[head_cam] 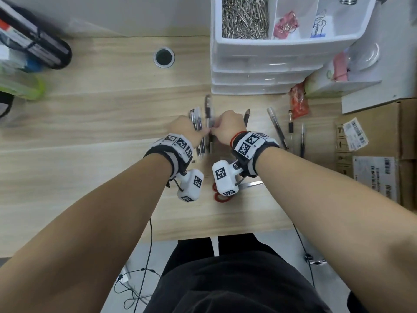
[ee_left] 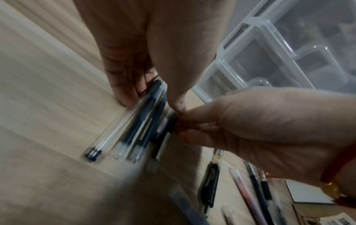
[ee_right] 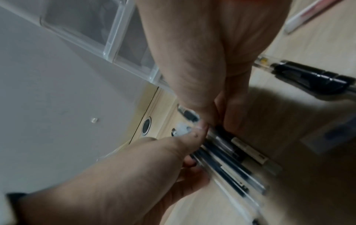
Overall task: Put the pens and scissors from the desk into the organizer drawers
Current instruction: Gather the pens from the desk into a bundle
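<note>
Both hands gather the pen bundle (head_cam: pixel 200 134) mid-surface: left hand (head_cam: pixel 182 129) cups it, right hand (head_cam: pixel 228 125) pinches. They should square the ends before lifting toward the organizer (head_cam: pixel 259 71).

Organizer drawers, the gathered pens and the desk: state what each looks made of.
Organizer drawers: translucent white plastic, glossy; contents show dimly through the fronts.
Pens gathered between the left hand and right hand: clear plastic barrels, dark refills visible inside, dark end caps.
Desk: pale wood-grain surface, matte; probably laminate, though real wood can't be excluded.
</note>
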Tool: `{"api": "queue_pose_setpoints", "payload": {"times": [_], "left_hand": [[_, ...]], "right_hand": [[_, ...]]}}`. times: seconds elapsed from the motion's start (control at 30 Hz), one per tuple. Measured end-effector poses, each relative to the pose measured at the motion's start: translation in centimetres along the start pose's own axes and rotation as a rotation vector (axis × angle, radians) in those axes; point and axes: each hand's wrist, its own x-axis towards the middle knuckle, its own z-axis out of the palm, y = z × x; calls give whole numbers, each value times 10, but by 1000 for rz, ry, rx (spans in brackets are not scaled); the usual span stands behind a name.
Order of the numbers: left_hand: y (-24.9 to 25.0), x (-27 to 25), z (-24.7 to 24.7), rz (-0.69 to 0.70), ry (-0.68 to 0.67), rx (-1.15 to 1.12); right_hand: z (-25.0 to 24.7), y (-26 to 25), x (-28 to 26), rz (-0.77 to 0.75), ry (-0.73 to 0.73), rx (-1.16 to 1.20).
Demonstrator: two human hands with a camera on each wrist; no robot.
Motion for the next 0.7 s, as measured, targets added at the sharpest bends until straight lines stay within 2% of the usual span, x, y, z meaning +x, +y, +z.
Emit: {"api": "queue_pose_setpoints", "payload": {"times": [0.07,0.17,0.23,0.3,0.4,0.5,0.57,0.7], "left_hand": [[4,2,1,13,19,13],[4,6,3,65,0,47],[8,5,2,85,-19,87],[14,3,0,68,-30,132],[19,4,-1,35,-45,182],[24,5,-4,21,-87,207],[25,8,-5,5,-98,197],[23,11,2,-7,-71,80]], "right_hand": [[1,2,-3,-47,-42,55],[2,9,-4,-101,-207,188],[0,16,-3,-106,-256,243],[-10,21,-5,-99,-196,270],[-37,41,-6,-25,32,273],[-71,74,-1,57,255,121],[-87,94,2,118,272,5],[-90,116,6,179,157,-185]]}}
